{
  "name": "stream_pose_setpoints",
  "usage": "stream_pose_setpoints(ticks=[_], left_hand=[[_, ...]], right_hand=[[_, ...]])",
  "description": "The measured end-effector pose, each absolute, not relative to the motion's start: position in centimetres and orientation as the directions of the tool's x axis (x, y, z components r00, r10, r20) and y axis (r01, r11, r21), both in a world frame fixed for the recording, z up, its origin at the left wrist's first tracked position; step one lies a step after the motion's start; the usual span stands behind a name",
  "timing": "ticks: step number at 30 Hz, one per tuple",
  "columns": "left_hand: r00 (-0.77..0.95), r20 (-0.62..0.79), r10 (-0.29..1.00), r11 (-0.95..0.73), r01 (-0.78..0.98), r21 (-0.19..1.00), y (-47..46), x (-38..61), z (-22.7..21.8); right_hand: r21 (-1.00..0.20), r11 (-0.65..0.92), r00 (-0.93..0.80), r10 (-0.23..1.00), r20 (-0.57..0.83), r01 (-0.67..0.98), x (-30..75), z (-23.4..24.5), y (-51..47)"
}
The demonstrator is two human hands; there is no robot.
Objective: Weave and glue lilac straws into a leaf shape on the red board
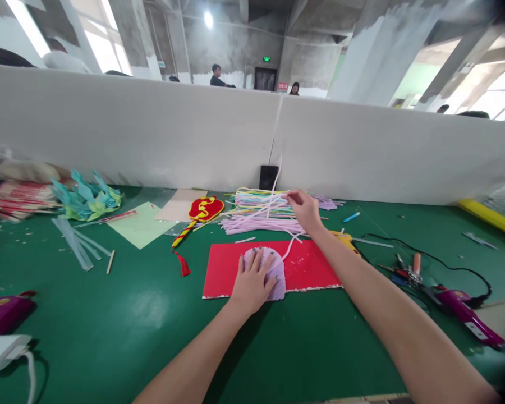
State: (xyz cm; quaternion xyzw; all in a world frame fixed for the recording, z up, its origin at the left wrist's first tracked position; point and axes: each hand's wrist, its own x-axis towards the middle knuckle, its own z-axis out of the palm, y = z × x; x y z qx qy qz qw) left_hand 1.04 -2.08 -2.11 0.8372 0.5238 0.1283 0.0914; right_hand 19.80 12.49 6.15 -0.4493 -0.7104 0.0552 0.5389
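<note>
The big green counter point(109, 320) fills the bottom of the frame. A red sheet point(313, 266) lies flat in the middle of it. Just behind the sheet is a pile of fuzzy sticks point(256, 216). A round purple piece point(280, 282) sits on the red sheet. The left hand point(252, 280) lies flat on the purple piece, fingers spread wide. The right hand point(305, 209) is over the pile, fingers pinched tight on one pale stick point(292, 244). That stick bends down to the purple piece.
</note>
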Motion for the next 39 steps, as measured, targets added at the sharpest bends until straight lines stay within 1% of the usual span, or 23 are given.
stream_pose_setpoints(ticks=[2,3,5,6,8,9,10,14,18,22,24,25,26,29,33,36,39], left_hand=[[0.405,0.115,0.907,-0.419,0.839,0.348,-2.1,1.0,-2.0],[0.394,0.113,0.912,-0.405,0.823,0.397,-2.1,1.0,-1.9],[0.353,0.112,0.929,-0.354,0.760,0.545,-2.0,0.9,-2.0],[0.315,0.113,0.942,-0.308,0.685,0.660,-1.8,0.9,-2.0],[0.205,0.097,0.974,-0.181,0.443,0.878,-1.4,0.8,-2.1],[0.147,0.072,0.986,-0.113,0.290,0.950,-1.1,0.7,-2.1],[0.103,0.045,0.994,-0.062,0.177,0.982,-0.8,0.6,-2.1],[0.065,-0.011,0.998,0.014,-0.056,0.998,0.6,-0.5,-1.3],[0.097,-0.018,0.995,0.044,-0.273,0.961,1.3,-1.6,0.0],[0.070,-0.026,0.997,0.051,-0.390,0.919,1.4,-2.0,0.2],[0.043,-0.019,0.999,0.034,-0.397,0.917,1.4,-2.1,0.0],[0.034,-0.005,0.999,0.017,-0.368,0.929,1.3,-2.1,-0.2],[0.029,0.016,0.999,-0.006,-0.315,0.949,1.3,-2.2,-0.4],[0.041,0.086,0.996,-0.082,-0.071,0.994,1.3,-2.5,-0.8],[0.048,0.143,0.989,-0.149,0.136,0.980,1.5,-2.8,-0.7],[0.046,0.168,0.985,-0.174,0.221,0.960,1.7,-3.0,-0.5],[0.085,0.176,0.981,-0.193,0.260,0.946,2.0,-3.4,-0.8]], right_hand=[[-0.523,0.630,-0.047,0.663,0.747,0.575,20.3,6.6,10.7],[-0.505,0.644,-0.063,0.650,0.757,0.575,20.5,6.5,9.7],[-0.483,0.653,-0.087,0.641,0.762,0.583,21.0,5.7,7.6],[-0.480,0.648,-0.091,0.645,0.759,0.591,21.3,5.1,6.6],[-0.486,0.622,-0.079,0.661,0.746,0.613,22.1,3.3,5.0],[-0.494,0.601,-0.063,0.672,0.738,0.628,22.4,2.3,4.3],[-0.503,0.577,-0.042,0.683,0.729,0.643,22.9,1.4,3.8],[-0.531,0.486,0.041,0.709,0.704,0.694,24.3,-2.0,2.5],[-0.536,0.435,0.033,0.754,0.656,0.724,25.0,-3.9,2.7],[-0.549,0.364,0.018,0.822,0.570,0.753,25.2,-5.3,3.7],[-0.554,0.325,0.020,0.850,0.526,0.766,25.2,-5.9,4.1],[-0.556,0.308,0.021,0.862,0.507,0.772,25.3,-6.1,4.3],[-0.556,0.296,0.020,0.871,0.491,0.776,25.3,-6.3,4.4],[-0.554,0.277,0.011,0.888,0.460,0.785,25.4,-6.6,4.6],[-0.549,0.268,0.004,0.896,0.443,0.792,25.4,-6.5,4.5],[-0.546,0.262,0.003,0.900,0.436,0.796,25.5,-6.4,4.2],[-0.545,0.255,0.003,0.904,0.427,0.799,25.5,-6.3,4.0]])
